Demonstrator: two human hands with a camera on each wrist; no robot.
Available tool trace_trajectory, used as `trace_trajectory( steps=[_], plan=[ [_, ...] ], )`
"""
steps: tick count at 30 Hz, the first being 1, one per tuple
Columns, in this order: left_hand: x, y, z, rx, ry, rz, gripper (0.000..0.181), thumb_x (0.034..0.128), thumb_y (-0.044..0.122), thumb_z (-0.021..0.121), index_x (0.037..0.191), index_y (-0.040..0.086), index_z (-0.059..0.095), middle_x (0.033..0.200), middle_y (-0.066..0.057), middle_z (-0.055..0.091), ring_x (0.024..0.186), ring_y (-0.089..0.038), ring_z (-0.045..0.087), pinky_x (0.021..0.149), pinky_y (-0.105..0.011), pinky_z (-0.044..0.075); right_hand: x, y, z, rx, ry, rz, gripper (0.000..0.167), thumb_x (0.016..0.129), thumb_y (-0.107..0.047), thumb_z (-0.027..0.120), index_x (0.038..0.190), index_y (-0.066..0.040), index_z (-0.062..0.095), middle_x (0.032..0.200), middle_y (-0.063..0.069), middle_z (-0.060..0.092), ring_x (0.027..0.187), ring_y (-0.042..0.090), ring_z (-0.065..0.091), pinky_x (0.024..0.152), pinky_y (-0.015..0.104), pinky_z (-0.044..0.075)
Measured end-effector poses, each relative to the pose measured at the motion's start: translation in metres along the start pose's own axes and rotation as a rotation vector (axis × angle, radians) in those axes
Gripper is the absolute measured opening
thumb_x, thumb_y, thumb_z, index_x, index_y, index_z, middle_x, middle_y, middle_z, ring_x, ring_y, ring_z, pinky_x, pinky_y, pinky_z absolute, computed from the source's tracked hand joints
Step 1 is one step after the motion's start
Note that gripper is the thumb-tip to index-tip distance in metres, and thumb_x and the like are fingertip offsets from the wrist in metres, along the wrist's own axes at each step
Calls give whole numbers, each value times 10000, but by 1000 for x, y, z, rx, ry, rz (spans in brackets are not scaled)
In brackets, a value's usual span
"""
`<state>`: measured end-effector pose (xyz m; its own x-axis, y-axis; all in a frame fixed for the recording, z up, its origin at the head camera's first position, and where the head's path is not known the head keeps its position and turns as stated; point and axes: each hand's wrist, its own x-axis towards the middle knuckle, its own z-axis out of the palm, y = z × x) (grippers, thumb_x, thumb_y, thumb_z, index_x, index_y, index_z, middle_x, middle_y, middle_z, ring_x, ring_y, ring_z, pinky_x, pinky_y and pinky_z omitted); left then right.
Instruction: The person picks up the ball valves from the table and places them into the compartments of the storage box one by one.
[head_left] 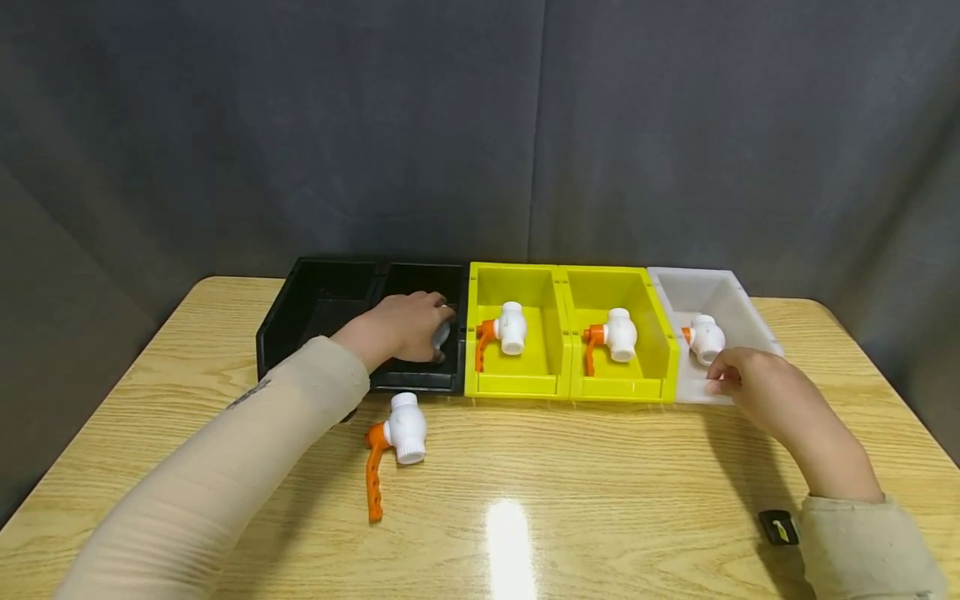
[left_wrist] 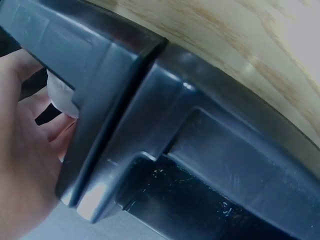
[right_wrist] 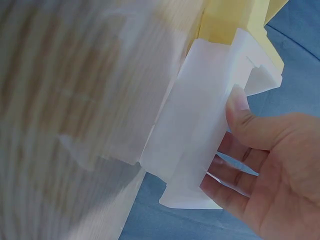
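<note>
In the second black bin (head_left: 416, 388) from the left, my left hand (head_left: 405, 327) curls its fingers round a white rounded ball valve (left_wrist: 61, 95), mostly hidden by the hand and the bin wall. At the far right, my right hand (head_left: 772, 392) grips the front wall of the white bin (right_wrist: 187, 110), thumb on the rim and fingers inside. Behind those fingers lies a white ball valve (head_left: 707, 338) with an orange handle partly hidden. Another ball valve (head_left: 408, 429) lies on the table before the black bins, its orange handle towards me.
Two yellow bins (head_left: 517, 386) stand mid-row, each with an orange-handled ball valve (head_left: 513, 328) inside. Another black bin (head_left: 330, 283) ends the row at left. A small black object (head_left: 778, 527) with a yellow mark lies by the right sleeve. A dark curtain (head_left: 420, 125) hangs behind.
</note>
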<state>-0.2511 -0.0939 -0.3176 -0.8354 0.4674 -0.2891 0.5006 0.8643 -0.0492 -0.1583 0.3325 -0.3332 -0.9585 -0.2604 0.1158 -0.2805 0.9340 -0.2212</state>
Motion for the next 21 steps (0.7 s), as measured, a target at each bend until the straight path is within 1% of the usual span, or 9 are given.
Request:
trace_trajectory(
  steps=[3, 8, 12, 16, 21],
  plan=[
    [-1, -2, 1, -7, 33, 9, 646, 924, 413, 680, 1472, 137, 479, 1522, -118, 395, 1339, -301, 421, 1048, -473, 416, 0, -1, 0, 0, -3, 3, 124, 804, 26, 766, 811, -39, 661, 746, 52, 583, 694, 275, 515, 655, 450, 454],
    [-4, -3, 2, 5, 156, 47, 509, 948, 369, 656, 1385, 121, 581, 1421, -82, 517, 1264, -282, 509, 1018, -467, 453, 0, -2, -1, -4, 1, 2, 107, 810, 38, 751, 814, -23, 663, 749, 48, 587, 698, 271, 522, 662, 447, 456],
    [-9, -3, 3, 10, 240, 40, 418, 962, 327, 640, 1321, 113, 634, 1323, -76, 589, 1185, -273, 563, 1001, -462, 472, 0, -1, -1, -1, -6, 8, 104, 815, 35, 746, 819, -21, 658, 755, 60, 589, 702, 283, 520, 664, 455, 453],
    [-15, -4, 4, 20, 294, 41, 368, 961, 320, 648, 1263, 110, 668, 1236, -74, 627, 1102, -264, 593, 973, -448, 489, 0, 0, 0, 4, 5, 1, 119, 808, 31, 750, 800, -37, 652, 743, 41, 586, 693, 267, 521, 650, 440, 447],
    [-25, -6, 2, 57, 359, 75, 332, 962, 326, 648, 1213, 113, 695, 1182, -70, 654, 1072, -265, 609, 973, -443, 485, -1, 0, 1, -4, 36, -27, 151, 790, 47, 755, 773, -53, 643, 729, 12, 579, 683, 233, 521, 640, 420, 447]
  ],
)
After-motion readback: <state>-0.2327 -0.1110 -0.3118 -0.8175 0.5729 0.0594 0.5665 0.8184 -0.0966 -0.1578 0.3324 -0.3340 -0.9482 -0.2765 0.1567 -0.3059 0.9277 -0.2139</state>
